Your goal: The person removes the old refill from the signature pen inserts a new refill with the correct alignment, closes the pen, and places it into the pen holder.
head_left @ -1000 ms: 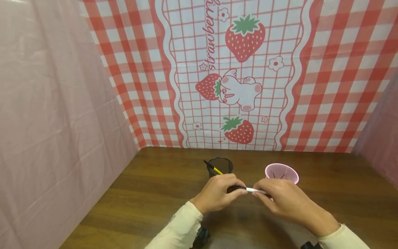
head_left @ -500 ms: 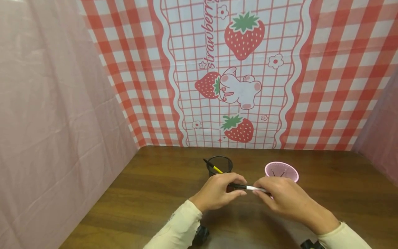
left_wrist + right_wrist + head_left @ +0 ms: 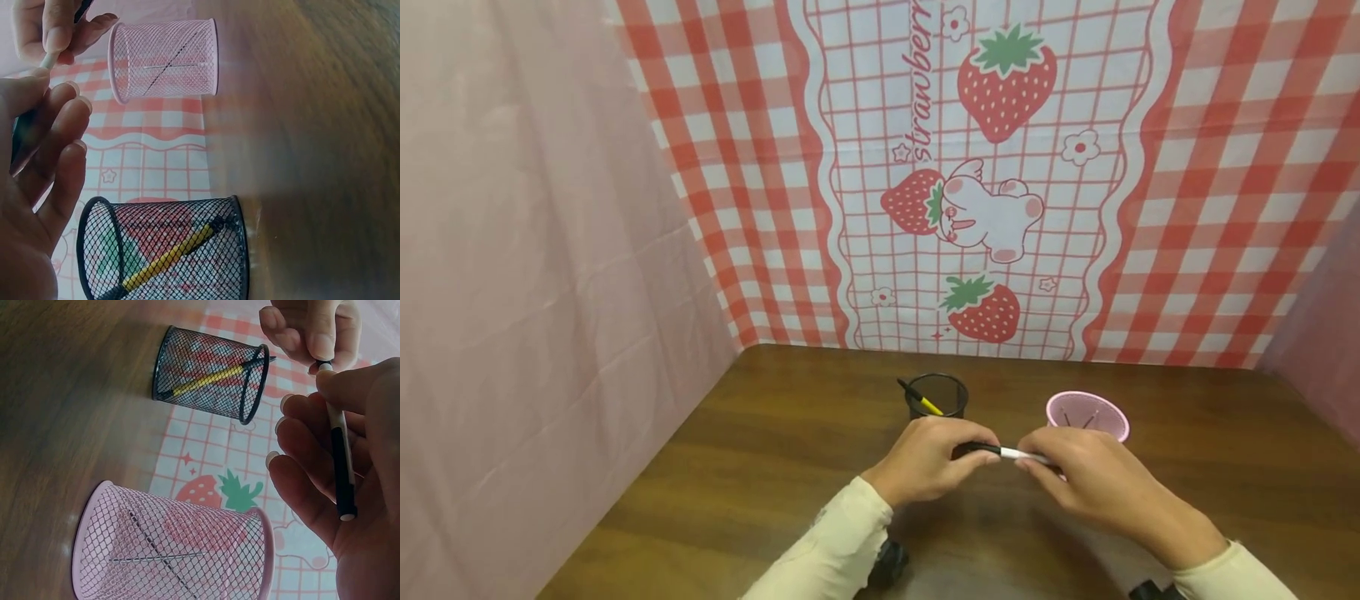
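Observation:
A black and white pen [image 3: 1011, 453] is held level between both hands above the table. My left hand [image 3: 928, 462] pinches its black end on the left, most of which the fingers hide in the head view. With thumb and fingertips, my right hand [image 3: 1105, 483] grips the white part; in the right wrist view the pen's black rear end [image 3: 343, 481] lies along the palm. Just behind the left hand stands a black mesh cup [image 3: 245, 415] with a yellow and black pen [image 3: 209, 382] leaning inside. Behind the right hand is a pink mesh cup [image 3: 1105, 410].
Two thin dark sticks [image 3: 150, 536] cross inside the pink cup. Brown wooden tabletop [image 3: 700, 492] spreads under everything. A red checked strawberry cloth [image 3: 1000, 192] hangs at the back, and a pale pink curtain [image 3: 550, 275] closes the left side.
The left thumb and fingers were spread a little half a second ago, showing more of the black end; now they pinch it again. The head view has shifted slightly.

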Demonstrator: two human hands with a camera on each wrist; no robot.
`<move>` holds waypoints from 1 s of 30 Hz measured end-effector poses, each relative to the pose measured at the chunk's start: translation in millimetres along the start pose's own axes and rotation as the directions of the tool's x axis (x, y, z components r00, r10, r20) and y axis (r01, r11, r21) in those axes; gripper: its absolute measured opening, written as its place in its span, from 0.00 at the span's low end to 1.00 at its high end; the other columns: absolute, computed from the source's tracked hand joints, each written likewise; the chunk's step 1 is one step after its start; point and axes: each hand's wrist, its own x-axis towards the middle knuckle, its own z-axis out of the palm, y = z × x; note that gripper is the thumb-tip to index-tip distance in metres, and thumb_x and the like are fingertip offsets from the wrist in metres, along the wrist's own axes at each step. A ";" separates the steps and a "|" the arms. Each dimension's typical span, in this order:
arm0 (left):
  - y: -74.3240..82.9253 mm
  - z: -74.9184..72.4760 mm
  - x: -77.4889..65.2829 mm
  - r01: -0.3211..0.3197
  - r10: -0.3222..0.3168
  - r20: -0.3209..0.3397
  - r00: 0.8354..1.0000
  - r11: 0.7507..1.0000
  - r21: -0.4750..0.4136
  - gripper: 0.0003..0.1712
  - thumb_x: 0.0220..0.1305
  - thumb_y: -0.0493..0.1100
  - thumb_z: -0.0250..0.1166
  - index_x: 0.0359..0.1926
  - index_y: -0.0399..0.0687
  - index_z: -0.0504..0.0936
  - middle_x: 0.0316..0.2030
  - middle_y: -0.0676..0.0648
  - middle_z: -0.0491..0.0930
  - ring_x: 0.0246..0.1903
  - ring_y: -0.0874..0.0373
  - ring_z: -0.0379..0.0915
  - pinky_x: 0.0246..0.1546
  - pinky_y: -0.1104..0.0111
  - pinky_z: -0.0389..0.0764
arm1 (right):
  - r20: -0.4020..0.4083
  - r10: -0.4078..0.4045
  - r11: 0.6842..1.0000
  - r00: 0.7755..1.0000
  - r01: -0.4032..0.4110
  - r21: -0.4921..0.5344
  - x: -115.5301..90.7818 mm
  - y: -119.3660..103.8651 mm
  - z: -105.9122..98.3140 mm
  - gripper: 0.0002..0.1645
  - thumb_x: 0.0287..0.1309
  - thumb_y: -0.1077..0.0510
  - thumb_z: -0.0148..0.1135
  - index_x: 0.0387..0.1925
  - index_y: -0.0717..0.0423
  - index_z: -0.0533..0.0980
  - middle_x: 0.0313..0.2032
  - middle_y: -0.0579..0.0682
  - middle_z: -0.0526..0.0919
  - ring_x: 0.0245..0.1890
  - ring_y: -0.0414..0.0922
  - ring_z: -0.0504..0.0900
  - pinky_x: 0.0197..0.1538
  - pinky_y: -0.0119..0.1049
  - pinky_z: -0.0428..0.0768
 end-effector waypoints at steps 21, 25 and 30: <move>-1.6 -3.9 0.0 0.027 -0.026 0.062 0.998 1.000 -0.015 0.13 0.70 0.52 0.64 0.48 0.53 0.87 0.34 0.64 0.83 0.30 0.80 0.70 0.35 0.84 0.72 | -0.003 -0.004 1.000 1.000 0.004 0.009 1.5 1.1 -1.9 0.10 0.51 0.58 0.74 0.35 0.43 0.81 0.30 0.30 0.80 0.29 0.28 0.77 0.31 0.30 0.76; -1.9 -2.5 0.1 0.017 -0.016 0.051 0.999 1.000 -0.019 0.16 0.68 0.52 0.67 0.52 0.52 0.84 0.42 0.60 0.85 0.38 0.79 0.73 0.41 0.83 0.74 | 0.014 0.011 1.000 1.000 -0.011 0.001 1.3 0.7 -3.2 0.11 0.50 0.58 0.74 0.35 0.43 0.81 0.30 0.30 0.79 0.29 0.28 0.76 0.31 0.31 0.76; -2.4 0.7 0.4 -0.042 0.042 0.008 0.999 0.999 -0.021 0.15 0.64 0.47 0.72 0.50 0.50 0.82 0.42 0.57 0.83 0.37 0.76 0.74 0.39 0.84 0.73 | 0.012 0.013 1.000 1.000 -0.013 0.005 0.2 1.2 -2.9 0.09 0.52 0.57 0.73 0.34 0.43 0.80 0.30 0.29 0.78 0.29 0.27 0.74 0.30 0.30 0.76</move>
